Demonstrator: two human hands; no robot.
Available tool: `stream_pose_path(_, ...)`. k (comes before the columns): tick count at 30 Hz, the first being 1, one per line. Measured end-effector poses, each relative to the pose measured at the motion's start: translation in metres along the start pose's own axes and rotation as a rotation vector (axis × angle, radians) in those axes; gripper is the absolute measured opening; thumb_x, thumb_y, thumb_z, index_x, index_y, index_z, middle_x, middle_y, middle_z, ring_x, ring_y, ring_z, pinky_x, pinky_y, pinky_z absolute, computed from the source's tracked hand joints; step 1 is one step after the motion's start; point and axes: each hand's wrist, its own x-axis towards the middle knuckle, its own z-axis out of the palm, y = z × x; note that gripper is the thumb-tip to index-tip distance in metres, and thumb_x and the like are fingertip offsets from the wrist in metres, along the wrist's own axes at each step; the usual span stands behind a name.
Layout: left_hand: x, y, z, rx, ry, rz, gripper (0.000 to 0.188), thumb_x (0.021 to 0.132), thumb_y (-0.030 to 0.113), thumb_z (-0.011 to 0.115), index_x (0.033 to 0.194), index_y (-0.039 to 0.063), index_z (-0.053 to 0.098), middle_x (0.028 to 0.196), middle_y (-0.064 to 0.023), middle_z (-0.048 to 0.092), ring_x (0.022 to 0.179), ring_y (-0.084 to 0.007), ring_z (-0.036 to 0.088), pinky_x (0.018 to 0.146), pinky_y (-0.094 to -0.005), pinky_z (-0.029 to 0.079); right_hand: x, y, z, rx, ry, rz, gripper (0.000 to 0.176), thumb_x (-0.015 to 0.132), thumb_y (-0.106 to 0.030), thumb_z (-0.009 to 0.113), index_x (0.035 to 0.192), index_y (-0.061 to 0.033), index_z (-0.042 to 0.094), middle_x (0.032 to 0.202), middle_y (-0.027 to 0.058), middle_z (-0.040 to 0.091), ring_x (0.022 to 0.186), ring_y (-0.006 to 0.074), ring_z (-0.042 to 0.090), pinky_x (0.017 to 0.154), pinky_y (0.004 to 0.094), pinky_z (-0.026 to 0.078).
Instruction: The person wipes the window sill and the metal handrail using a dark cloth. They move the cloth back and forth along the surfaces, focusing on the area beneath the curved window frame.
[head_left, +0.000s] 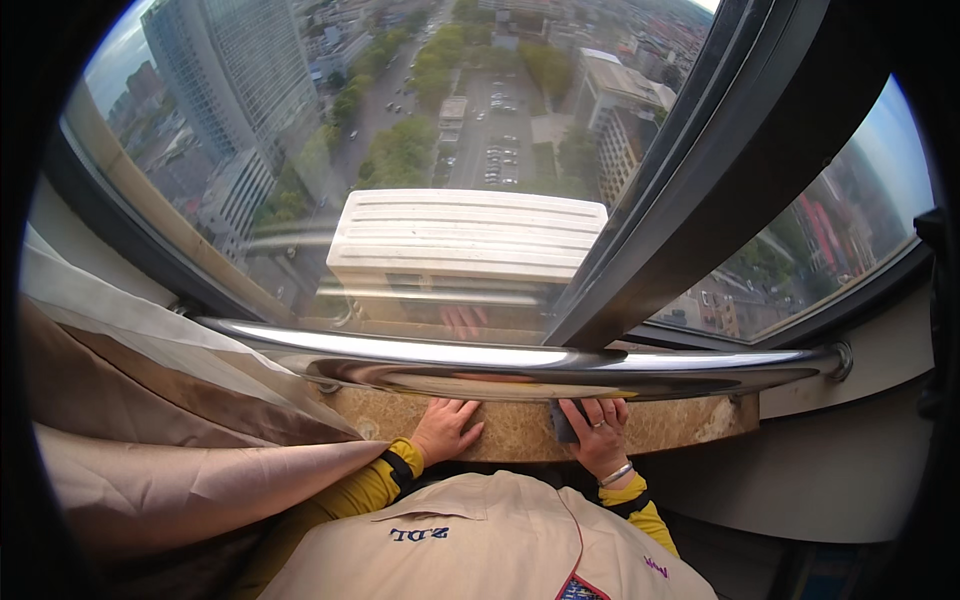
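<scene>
My left hand (448, 430) lies on the brown marbled stone window sill (517, 431), its fingers apart and the fingertips close under the chrome rail. On the same sill, further right, my right hand (600, 435) has its fingers over a dark grey cloth or sponge (564, 421); which of the two cannot be told. A ring and a metal bracelet show on this hand. Both yellow sleeves have black cuff bands. The polished metal rail (525, 367) runs across just beyond both hands.
Beige and white curtains (187, 465) hang at the left, reaching my left sleeve. Behind the rail stand window glass and a thick dark frame post (712, 165). Outside the glass is a white ribbed air-conditioner unit (469, 229), with streets and buildings far below.
</scene>
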Motion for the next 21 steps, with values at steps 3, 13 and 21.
stream_pose_path(3,0.000,0.000,-0.001,-0.007,-0.001,0.003,0.052,0.097,0.038,0.070,0.136,0.002,0.064,0.128,-0.0210,0.066,0.121,-0.0390,0.060,0.105,-0.0484,0.044,-0.012,0.020,0.000,-0.112,0.047,0.024,0.052,0.081,-0.018,0.074,0.132,-0.0284,0.072,0.127,0.0051,0.057,0.121,0.0292,0.053,0.112,0.0497,0.033)
stream_pose_path(13,0.000,0.000,-0.001,-0.026,0.011,-0.007,0.051,0.098,0.037,0.069,0.135,0.003,0.065,0.126,-0.0204,0.067,0.119,-0.0387,0.061,0.103,-0.0477,0.045,-0.039,0.044,-0.015,-0.067,0.206,0.220,0.055,0.075,-0.012,0.080,0.129,-0.0191,0.067,0.128,0.0104,0.057,0.122,0.0344,0.053,0.105,0.0515,0.039)
stream_pose_path(21,0.001,0.003,-0.003,-0.028,-0.001,-0.009,0.050,0.097,0.036,0.070,0.133,0.003,0.065,0.127,-0.0204,0.066,0.120,-0.0388,0.060,0.105,-0.0488,0.044,-0.101,0.027,0.030,0.189,-0.004,0.593,0.062,0.082,-0.003,0.070,0.143,-0.0092,0.060,0.137,0.0153,0.059,0.129,0.0392,0.054,0.110,0.0512,0.040)
